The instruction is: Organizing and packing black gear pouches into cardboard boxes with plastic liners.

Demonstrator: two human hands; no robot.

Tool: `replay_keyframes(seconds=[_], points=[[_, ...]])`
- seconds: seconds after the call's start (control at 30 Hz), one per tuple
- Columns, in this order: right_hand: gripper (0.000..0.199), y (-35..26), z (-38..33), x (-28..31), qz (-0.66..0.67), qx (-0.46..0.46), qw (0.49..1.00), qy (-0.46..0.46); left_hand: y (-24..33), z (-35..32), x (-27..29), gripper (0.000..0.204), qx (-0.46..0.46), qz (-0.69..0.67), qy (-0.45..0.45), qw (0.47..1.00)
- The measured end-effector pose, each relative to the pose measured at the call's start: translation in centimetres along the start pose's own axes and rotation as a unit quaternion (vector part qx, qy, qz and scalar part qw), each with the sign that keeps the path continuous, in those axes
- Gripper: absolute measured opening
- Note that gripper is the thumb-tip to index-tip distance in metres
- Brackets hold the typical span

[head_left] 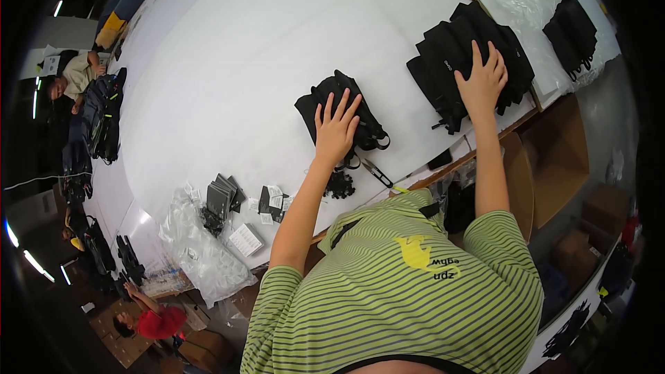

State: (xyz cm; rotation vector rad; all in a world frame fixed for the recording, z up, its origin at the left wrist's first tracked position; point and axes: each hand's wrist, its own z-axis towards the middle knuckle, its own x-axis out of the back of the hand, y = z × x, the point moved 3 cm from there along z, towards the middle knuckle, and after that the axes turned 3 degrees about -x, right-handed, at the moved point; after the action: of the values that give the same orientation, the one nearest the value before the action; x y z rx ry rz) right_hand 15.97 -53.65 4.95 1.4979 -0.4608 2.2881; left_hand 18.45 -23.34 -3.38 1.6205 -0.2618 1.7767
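Observation:
My left hand (334, 130) lies with its fingers spread on a small pile of black fabric bags (367, 123) with dangling loops. To the right, a larger, fanned-out stack of black bags (434, 73) lies under my right hand (482, 83), whose fingers are stretched out across the top. Neither hand has its fingers wrapped round anything. Just below the smaller pile is a heap of small black parts (339, 185). A pair of thread snips (377, 174) rests beside that heap, close to the table edge.
On the white table (228, 83), left of me, are dark cards (220, 197), a white block of labels (246, 239) and clear plastic bags (204, 253). Another black bag stack (571, 33) lies far right. Open cardboard boxes (554, 159) stand below. Two people work at left.

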Motion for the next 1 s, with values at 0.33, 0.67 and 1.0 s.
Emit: replay_keyframes(seconds=[0.33, 0.67, 1.0], points=[[0.062, 1.0, -1.7, -0.3, -0.045, 0.038, 0.996, -0.072, -0.2, -0.2, 0.1, 0.043, 0.006, -0.015, 0.01, 1.0], [0.031, -2.6, -1.6, 4.0, 0.22, 0.03, 0.969, 0.106, -0.5, -0.5, 0.2, 0.042, 0.004, -0.023, 0.019, 1.0], [0.043, -11.3, -11.2, -5.6, 0.246, 0.1, 0.937, -0.226, -0.4, 0.0, 0.0, 0.042, -0.007, -0.037, 0.021, 0.999]])
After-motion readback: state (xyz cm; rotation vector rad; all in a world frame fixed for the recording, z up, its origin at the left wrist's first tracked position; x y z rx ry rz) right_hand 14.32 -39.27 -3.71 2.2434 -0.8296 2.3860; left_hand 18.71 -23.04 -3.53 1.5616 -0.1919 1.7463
